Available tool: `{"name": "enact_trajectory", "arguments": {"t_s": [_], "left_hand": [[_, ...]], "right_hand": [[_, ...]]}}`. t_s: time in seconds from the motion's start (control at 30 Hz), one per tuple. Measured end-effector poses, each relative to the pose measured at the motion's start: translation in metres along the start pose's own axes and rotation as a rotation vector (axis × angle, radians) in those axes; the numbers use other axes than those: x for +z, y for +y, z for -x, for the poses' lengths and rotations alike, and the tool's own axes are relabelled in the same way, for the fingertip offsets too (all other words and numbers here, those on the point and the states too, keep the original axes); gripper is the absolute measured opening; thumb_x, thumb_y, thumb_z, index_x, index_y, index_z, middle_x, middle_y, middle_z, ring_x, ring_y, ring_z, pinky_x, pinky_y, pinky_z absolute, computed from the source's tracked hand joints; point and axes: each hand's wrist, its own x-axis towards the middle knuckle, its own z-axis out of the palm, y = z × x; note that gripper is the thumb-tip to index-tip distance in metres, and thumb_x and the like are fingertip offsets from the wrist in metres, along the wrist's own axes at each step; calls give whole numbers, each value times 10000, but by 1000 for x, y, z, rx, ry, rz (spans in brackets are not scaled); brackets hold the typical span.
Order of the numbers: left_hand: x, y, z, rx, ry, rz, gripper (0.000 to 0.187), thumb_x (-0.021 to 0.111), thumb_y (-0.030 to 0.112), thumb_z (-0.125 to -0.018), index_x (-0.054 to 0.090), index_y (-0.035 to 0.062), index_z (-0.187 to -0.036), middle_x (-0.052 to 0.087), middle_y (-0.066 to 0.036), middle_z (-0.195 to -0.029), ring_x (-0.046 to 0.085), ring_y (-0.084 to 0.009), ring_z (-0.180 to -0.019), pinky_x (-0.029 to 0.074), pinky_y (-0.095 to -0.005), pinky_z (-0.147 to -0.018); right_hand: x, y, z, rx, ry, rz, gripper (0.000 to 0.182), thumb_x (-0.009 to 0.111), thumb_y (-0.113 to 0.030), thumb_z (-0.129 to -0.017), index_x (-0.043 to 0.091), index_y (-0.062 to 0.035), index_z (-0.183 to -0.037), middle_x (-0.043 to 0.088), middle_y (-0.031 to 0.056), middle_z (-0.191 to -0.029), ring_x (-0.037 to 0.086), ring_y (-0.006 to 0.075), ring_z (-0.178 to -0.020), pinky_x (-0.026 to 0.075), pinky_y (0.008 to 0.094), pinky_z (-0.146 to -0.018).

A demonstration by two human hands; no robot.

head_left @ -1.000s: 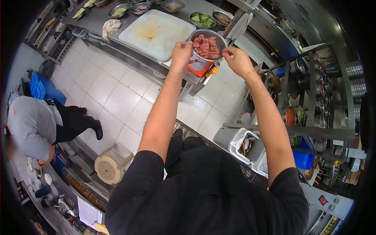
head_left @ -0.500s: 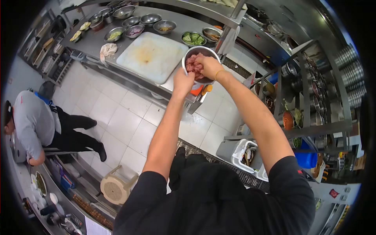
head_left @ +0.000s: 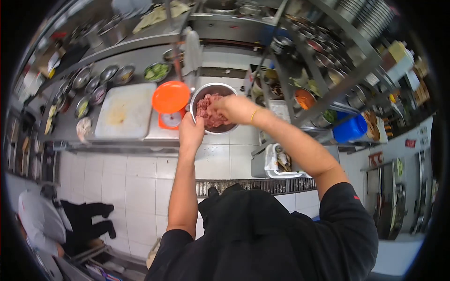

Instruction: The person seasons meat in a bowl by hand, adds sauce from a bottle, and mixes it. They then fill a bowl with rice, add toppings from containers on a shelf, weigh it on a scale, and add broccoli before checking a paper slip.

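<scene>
At the near left a co-worker point(head_left: 41, 218) in a grey top and dark trousers bends over another work surface. Beyond, at the far left, runs a steel counter point(head_left: 65, 122) with several small bowls point(head_left: 108, 72) towards its far side. A crumpled cloth point(head_left: 84, 127) lies at its near edge, just left of a stained white board point(head_left: 123, 112). Past the board's far right corner stands a dish of cut greens point(head_left: 156, 71). At the counter's right end sits a scale point(head_left: 170, 98) with a bare orange pan, its dial on the near side.

Just right of the scale is the steel bowl point(head_left: 215, 89), held up above the floor. The left hand point(head_left: 191, 134) is closed on its near left rim. Inside lies pink meat point(head_left: 209, 107) in chunks. The right hand point(head_left: 236, 109), a yellow band at its wrist, reaches in from the right with its fingers bent down onto the meat; the fingertips are hidden, so I cannot tell whether they grip any.

Nearer and to the right stands a white tub point(head_left: 271, 165) with fish-like pieces inside. Farther right is a rack point(head_left: 348, 84) of pans, with a blue bin point(head_left: 350, 128) by its near end.
</scene>
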Motion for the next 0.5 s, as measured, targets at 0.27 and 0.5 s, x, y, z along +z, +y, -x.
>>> {"name": "enact_trajectory", "arguments": {"t_s": [0.27, 0.5], "left_hand": [[117, 45, 55, 141, -237, -37, 320, 621, 262, -962, 670, -53, -950, 707, -232, -851, 682, -246, -772, 526, -415, -722], [172, 172, 90, 156, -364, 52, 273, 560, 201, -950, 626, -64, -954, 673, -165, -754, 640, -197, -691, 507, -388, -651]], "right_hand": [[-34, 24, 170, 92, -134, 216, 245, 667, -217, -829, 773, -200, -1050, 727, 145, -1084, 707, 325, -975, 561, 433, -842], [-238, 69, 364, 225, 700, -115, 196, 661, -161, -955, 743, -63, -1103, 749, 123, -1030, 725, 242, -926, 568, 363, -852]]}}
